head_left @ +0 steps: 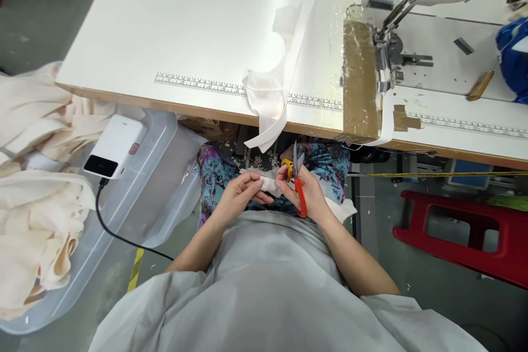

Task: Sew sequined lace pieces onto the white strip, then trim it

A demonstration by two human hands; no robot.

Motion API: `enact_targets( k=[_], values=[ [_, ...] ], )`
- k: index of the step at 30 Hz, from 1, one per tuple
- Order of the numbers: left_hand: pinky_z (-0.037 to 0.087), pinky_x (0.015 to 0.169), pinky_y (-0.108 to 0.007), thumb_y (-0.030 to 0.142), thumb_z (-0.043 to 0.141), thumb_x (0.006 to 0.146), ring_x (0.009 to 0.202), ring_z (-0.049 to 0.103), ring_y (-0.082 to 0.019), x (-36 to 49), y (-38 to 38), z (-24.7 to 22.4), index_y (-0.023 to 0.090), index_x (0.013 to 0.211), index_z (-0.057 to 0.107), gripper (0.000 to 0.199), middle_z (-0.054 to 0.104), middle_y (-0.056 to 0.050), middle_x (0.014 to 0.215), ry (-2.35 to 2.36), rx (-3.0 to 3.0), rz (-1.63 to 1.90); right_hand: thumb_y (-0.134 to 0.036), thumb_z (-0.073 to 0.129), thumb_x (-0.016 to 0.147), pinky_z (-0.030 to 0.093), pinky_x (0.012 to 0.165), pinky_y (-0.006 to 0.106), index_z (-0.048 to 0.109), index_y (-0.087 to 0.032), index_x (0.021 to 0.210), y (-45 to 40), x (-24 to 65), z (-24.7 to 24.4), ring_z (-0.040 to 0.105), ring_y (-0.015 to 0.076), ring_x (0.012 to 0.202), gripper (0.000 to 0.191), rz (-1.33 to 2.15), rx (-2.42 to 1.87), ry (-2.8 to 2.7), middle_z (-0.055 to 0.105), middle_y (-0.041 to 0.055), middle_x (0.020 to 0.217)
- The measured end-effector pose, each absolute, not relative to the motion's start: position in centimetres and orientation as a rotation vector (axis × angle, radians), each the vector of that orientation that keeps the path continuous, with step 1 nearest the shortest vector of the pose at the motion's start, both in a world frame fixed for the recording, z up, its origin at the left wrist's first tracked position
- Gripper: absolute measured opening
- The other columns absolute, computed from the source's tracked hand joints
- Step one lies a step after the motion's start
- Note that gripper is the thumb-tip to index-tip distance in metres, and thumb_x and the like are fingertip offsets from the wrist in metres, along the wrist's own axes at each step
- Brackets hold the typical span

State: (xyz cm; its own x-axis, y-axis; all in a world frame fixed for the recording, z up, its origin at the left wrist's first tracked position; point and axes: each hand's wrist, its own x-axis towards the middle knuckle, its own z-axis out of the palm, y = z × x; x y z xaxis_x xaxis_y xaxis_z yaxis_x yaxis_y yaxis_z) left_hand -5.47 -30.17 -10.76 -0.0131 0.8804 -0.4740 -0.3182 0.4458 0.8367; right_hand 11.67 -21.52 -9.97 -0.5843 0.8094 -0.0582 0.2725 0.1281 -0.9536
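Observation:
Above my lap, my left hand [242, 193] pinches one end of a small white fabric piece [270, 186]. My right hand [310, 193] is wrapped around a pair of scissors [301, 198] with red and yellow handles, blades pointing up toward the table. The thumb and fingertips of that same hand meet the fabric's other end. More white cloth [341, 210] lies across my lap by the right wrist. Just beyond the hands, a long white fabric strip [272, 115] hangs over the edge of the white table [185, 22].
A sewing machine [406, 49] stands at the right, with a wooden-handled tool [480, 87] and blue cloth [515, 60] beside it. At left, a clear plastic bin [144, 187] holds cream fabric and a white power bank [115, 146] with a cable. A red stool [457, 231] is on the right.

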Motion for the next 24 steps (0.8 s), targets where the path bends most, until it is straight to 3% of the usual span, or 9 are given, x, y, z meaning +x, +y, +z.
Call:
enact_targets(
  k=[3,6,9,12,14,19,22,24],
  values=[
    [0.055,0.06,-0.027,0.057,0.062,0.084,0.066,0.071,-0.018,-6.8,-30.6,-11.1,0.016,0.099,0.058,0.045,0.072,-0.005,0.077,1.389,0.681,1.004,-0.043,0.067,0.085,0.052,0.077,0.033,0.054,-0.023,0.098,-21.6,12.4,-10.3,0.064,0.0198,0.08,0.027,1.428,-1.056,-1.927,0.067,0.0032,0.087],
    [0.049,0.057,-0.025,0.049,0.059,0.088,0.067,0.063,-0.014,-8.4,-30.4,-10.5,0.016,0.106,0.062,0.037,0.07,-0.007,0.09,1.841,0.954,1.105,-0.042,0.069,0.084,0.053,0.073,0.032,0.056,-0.022,0.096,-21.8,13.7,-10.5,0.065,0.0191,0.076,0.026,1.402,-1.098,-1.929,0.067,0.0028,0.084],
    [0.05,0.071,-0.029,0.038,0.056,0.092,0.087,0.061,-0.017,-8.8,-28.6,-9.0,0.018,0.107,0.065,0.026,0.065,-0.008,0.101,2.121,1.412,1.237,-0.043,0.069,0.084,0.053,0.071,0.032,0.058,-0.022,0.093,-22.0,15.3,-10.4,0.066,0.0193,0.074,0.025,1.369,-1.16,-1.917,0.068,0.0028,0.083],
    [0.046,0.09,-0.036,0.038,0.059,0.092,0.104,0.057,-0.023,-7.8,-25.5,-7.6,0.018,0.104,0.065,0.024,0.065,-0.01,0.107,2.099,1.769,1.274,-0.043,0.071,0.083,0.054,0.072,0.032,0.061,-0.023,0.094,-22.1,17.2,-9.8,0.067,0.0204,0.077,0.025,1.266,-1.256,-1.882,0.07,0.0032,0.085],
    [0.045,0.088,-0.034,0.039,0.058,0.092,0.096,0.058,-0.021,-7.1,-24.0,-7.1,0.018,0.094,0.065,0.022,0.067,-0.008,0.097,2.024,1.839,1.266,-0.043,0.072,0.081,0.054,0.072,0.033,0.063,-0.023,0.093,-22.1,18.7,-9.3,0.067,0.0206,0.077,0.025,1.173,-1.33,-1.856,0.07,0.0031,0.085],
    [0.042,0.061,-0.023,0.036,0.055,0.091,0.064,0.054,-0.013,-9.2,-25.3,-9.8,0.018,0.085,0.061,0.02,0.06,0.001,0.072,2.115,1.378,1.237,-0.044,0.067,0.085,0.054,0.076,0.036,0.063,-0.025,0.096,-22.3,24.0,-8.6,0.067,0.0221,0.08,0.023,1.04,-1.488,-1.761,0.069,0.0049,0.091],
    [0.041,0.061,-0.026,0.024,0.057,0.084,0.06,0.053,-0.016,-12.6,-29.1,-13.0,0.017,0.084,0.058,0.007,0.052,0.002,0.06,2.527,0.883,0.844,-0.044,0.068,0.084,0.054,0.077,0.039,0.063,-0.025,0.096,-22.4,26.8,-8.8,0.066,0.0236,0.079,0.023,0.984,-1.579,-1.705,0.068,0.0051,0.088],
    [0.041,0.06,-0.028,0.018,0.06,0.077,0.056,0.052,-0.018,-13.5,-31.6,-14.1,0.015,0.094,0.06,0.017,0.049,0.004,0.055,2.585,0.766,0.543,-0.044,0.069,0.084,0.053,0.075,0.041,0.063,-0.025,0.095,-22.4,27.6,-9.0,0.065,0.0243,0.078,0.023,0.995,-1.614,-1.685,0.066,0.0051,0.085]
  ],
)
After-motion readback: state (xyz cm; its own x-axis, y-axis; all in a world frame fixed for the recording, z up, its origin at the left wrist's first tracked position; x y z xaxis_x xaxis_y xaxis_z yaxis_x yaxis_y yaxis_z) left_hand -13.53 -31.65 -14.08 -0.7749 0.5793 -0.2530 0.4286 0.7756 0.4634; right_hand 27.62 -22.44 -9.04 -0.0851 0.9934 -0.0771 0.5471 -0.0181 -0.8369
